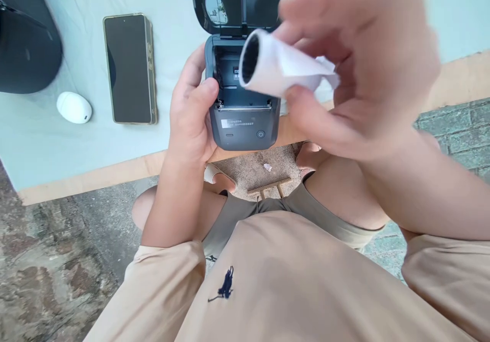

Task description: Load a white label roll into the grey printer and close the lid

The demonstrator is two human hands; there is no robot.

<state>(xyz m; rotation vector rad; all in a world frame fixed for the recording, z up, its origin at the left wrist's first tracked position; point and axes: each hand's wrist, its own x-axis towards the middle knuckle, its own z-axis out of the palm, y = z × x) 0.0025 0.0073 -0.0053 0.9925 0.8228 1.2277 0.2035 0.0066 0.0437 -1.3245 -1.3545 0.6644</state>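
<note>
Head view: a smooth white paper roll (281, 66), tubular with a dark hollow end and a crumpled loose edge, is pinched by the right hand (367, 71) partly over the open bay of a dark plastic printer (245, 140). The left hand (193, 112) grips the printer's side near the wooden table edge (95, 181). The glossy lid (222, 5) is raised. Fine Chinese print is mostly illegible; a power symbol marks the round button (261, 134). A rectangular phone (130, 69) and a white ovoid object (74, 107) lie farther left.
</note>
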